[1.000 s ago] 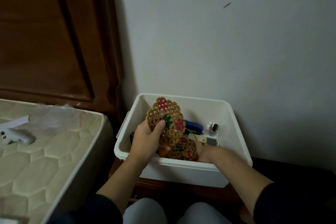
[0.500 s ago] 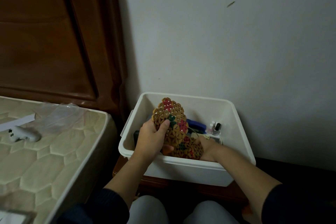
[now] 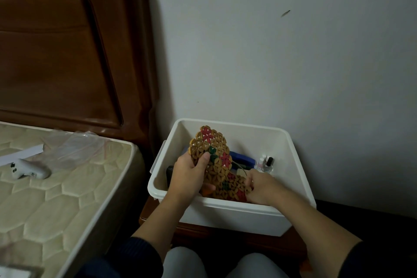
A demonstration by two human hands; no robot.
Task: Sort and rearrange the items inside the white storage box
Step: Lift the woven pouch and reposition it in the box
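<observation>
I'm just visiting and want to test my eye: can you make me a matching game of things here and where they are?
Things:
1. woven mat
2. nail polish bottle
3. white controller
4. clear plastic bag

Places:
A. on the mattress, nearest the headboard
B. standing in the box's far right part
C. held up by the left hand
D. on the mattress, by a paper strip

Pairs: 1-C, 2-B, 3-D, 4-A

right hand fingertips hidden behind woven mat | black item mostly covered, perhaps a phone
</observation>
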